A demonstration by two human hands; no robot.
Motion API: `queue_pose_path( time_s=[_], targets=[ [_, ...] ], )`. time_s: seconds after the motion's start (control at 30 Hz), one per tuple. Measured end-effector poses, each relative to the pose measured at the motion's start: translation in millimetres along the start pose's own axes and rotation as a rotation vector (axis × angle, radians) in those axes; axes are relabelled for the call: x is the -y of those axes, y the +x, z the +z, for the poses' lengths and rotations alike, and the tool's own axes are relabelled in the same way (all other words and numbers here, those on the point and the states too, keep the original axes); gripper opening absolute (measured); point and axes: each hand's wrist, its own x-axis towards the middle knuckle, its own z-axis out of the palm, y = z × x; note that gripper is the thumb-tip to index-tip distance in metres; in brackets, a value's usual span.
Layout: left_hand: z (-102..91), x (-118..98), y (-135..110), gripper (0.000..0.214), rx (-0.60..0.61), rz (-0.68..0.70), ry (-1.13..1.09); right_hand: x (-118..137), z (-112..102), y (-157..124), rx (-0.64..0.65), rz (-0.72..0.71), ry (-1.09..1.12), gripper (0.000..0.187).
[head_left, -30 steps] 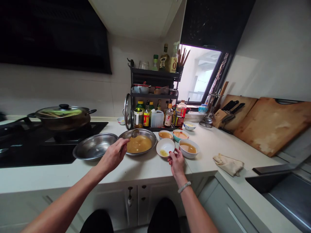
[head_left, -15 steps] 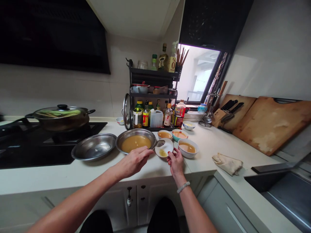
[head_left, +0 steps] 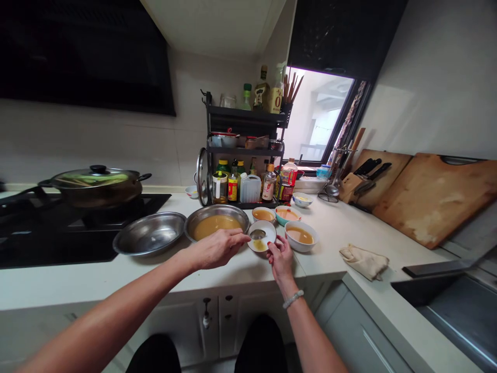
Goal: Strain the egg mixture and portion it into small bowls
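My left hand (head_left: 217, 247) is closed on the handle of a metal spoon (head_left: 257, 234), whose bowl hangs over a small white bowl (head_left: 262, 238) with a little yellow liquid in it. My right hand (head_left: 280, 258) pinches that bowl's near rim. Just left of it a steel basin (head_left: 216, 226) holds brownish-yellow liquid. An empty steel basin (head_left: 149, 240) lies further left. Three more small bowls of the same liquid stand close by: a white one (head_left: 302, 236), a teal one (head_left: 288, 214) and another (head_left: 263, 214).
A lidded wok (head_left: 95, 185) sits on the black hob at left. A rack of sauce bottles (head_left: 243, 150) stands at the back. A folded cloth (head_left: 364, 261), cutting boards (head_left: 430, 197), a knife block (head_left: 355, 185) and a sink (head_left: 454, 305) are to the right.
My left hand carried the spoon rightward from the full steel basin to over the small white bowl. My right hand stayed on that bowl's rim.
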Motion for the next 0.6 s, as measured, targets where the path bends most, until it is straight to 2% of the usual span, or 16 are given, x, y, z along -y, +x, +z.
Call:
queue_pose_path(
  time_s=[0.2, 0.33, 0.5, 0.6],
  targets=[
    [-8.6, 1.4, 13.2, 0.030, 0.002, 0.024, -0.070, 0.1, -1.2, 1.2, 0.005, 0.030, -0.013, 0.048],
    [-18.5, 9.5, 19.7, 0.025, -0.025, 0.005, -0.315, 1.6, -1.3, 0.9, 0.013, 0.047, -0.011, 0.048],
    [-25.4, 21.2, 26.0, 0.022, -0.022, -0.275, -0.637, 3.6, -1.0, -0.1, 0.033, 0.043, 0.004, 0.050],
    [-19.1, 29.9, 28.7, 0.019, -0.103, -0.484, -0.815, 5.3, -0.5, -0.7, 0.033, 0.056, 0.024, 0.051]
  ],
)
